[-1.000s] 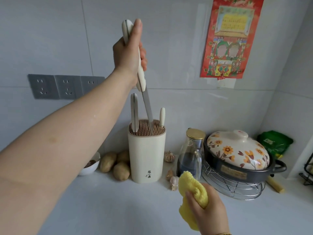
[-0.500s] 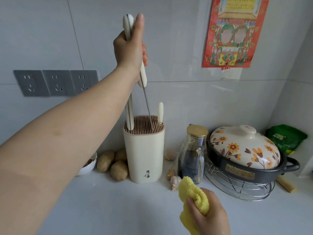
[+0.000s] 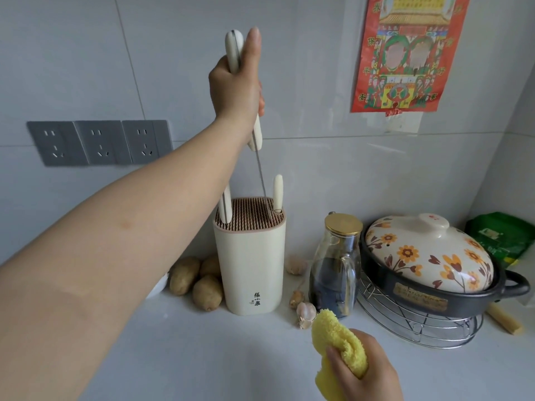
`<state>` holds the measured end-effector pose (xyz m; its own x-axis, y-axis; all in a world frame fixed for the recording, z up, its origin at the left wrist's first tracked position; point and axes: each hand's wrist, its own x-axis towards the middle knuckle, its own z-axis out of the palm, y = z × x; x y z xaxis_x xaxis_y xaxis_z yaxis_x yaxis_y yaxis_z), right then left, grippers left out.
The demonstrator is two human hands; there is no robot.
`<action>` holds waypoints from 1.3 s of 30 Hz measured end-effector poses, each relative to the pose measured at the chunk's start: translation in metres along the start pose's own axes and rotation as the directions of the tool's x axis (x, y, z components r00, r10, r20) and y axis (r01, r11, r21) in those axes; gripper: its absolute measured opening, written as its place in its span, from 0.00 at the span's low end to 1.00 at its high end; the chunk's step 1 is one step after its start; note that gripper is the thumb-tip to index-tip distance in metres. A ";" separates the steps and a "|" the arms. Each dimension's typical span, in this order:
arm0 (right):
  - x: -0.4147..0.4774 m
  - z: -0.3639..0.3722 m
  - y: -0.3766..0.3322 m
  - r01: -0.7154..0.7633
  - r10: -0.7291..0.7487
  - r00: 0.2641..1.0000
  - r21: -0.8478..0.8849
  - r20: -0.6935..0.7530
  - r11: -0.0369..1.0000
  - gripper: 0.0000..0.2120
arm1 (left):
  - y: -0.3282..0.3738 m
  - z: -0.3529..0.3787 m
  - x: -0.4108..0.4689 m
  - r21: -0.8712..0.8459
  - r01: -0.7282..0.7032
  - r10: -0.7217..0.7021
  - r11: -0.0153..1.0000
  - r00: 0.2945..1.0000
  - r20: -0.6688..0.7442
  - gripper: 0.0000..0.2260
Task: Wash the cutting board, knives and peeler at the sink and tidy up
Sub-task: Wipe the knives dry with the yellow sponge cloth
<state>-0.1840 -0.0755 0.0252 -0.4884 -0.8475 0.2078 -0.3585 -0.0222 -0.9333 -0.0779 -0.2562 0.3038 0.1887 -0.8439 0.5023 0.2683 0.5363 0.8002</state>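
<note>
My left hand [image 3: 236, 82] is raised above the cream knife block [image 3: 250, 261] and grips a cream-handled knife [image 3: 258, 134] point down. The thin blade reaches the bristle top near the block's back right. Two other cream handles stand in the block, one at the left [image 3: 225, 208] and one at the right [image 3: 278, 192]. My right hand [image 3: 364, 369] is low at the counter's front and holds a crumpled yellow cloth [image 3: 337, 340]. No sink, cutting board or peeler is in view.
Potatoes [image 3: 199, 282] lie left of the block, with garlic [image 3: 305, 312] to its right. A glass bottle of dark liquid [image 3: 335, 273] and a flowered lidded pot [image 3: 428, 264] on a wire rack [image 3: 411, 328] stand at the right. Grey sockets [image 3: 100, 141] are on the wall.
The blade has turned edge-on and shifted toward the block's back right, its tip at the bristles. The view has drifted slightly; my right hand still holds the cloth in much the same place.
</note>
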 end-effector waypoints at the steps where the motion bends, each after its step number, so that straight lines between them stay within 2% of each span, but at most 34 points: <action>1: 0.000 0.001 0.001 -0.002 0.002 1.000 -0.003 0.003 1.000 0.38 | -0.001 -0.001 0.000 0.002 0.005 -0.005 1.000 1.000 0.007 0.20; 3: -0.001 0.003 0.004 0.003 -0.003 1.000 0.001 0.001 1.000 0.37 | -0.003 -0.002 0.000 0.005 0.007 -0.007 1.000 1.000 0.014 0.20; 6: -0.004 0.004 0.005 0.007 -0.007 1.000 0.023 -0.008 1.000 0.28 | -0.004 -0.003 0.002 0.018 0.016 -0.016 1.000 0.999 0.030 0.20; 7: -0.004 0.005 0.007 0.006 -0.006 1.000 0.023 -0.013 1.000 0.28 | -0.004 -0.002 0.003 0.022 0.021 -0.022 1.000 0.999 0.035 0.20; 11: -0.003 0.004 0.016 0.012 -0.012 1.000 -0.006 -0.028 1.000 0.36 | -0.006 0.005 0.007 0.042 0.023 -0.025 0.999 0.999 0.047 0.20; 18: -0.005 0.003 0.022 0.030 -0.030 1.000 0.011 -0.010 0.999 0.35 | -0.038 0.014 0.007 0.112 0.042 -0.051 0.993 0.996 0.079 0.19; 20: -0.004 0.002 0.026 0.053 -0.053 0.999 0.018 -0.013 0.998 0.32 | -0.057 0.014 0.003 0.163 0.056 -0.071 0.985 0.994 0.088 0.18; 23: -0.004 0.002 0.032 0.156 -0.157 0.986 -0.011 -0.061 0.988 0.21 | -0.099 0.002 -0.007 0.223 0.148 -0.166 0.963 0.984 0.063 0.18; 26: -0.003 -0.001 0.040 0.225 -0.227 0.968 -0.025 -0.108 0.974 0.19 | -0.131 -0.010 -0.016 0.340 0.188 -0.221 0.921 0.973 0.060 0.18; 33: -0.001 -0.003 0.043 0.168 -0.168 0.984 -0.001 -0.063 0.986 0.21 | -0.141 -0.016 -0.013 0.533 0.112 -0.190 0.839 0.977 0.093 0.14; 39: -0.004 -0.001 0.036 0.169 -0.170 0.984 -0.021 -0.057 0.985 0.21 | -0.137 -0.022 -0.015 0.571 0.088 -0.225 0.816 0.959 0.174 0.14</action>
<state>-0.1959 -0.0720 -0.0085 -0.4652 -0.7997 0.3795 -0.4522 -0.1539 -0.8786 -0.0969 -0.3169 0.1792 -0.0441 -0.9325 0.3584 -0.3042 0.3542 0.8843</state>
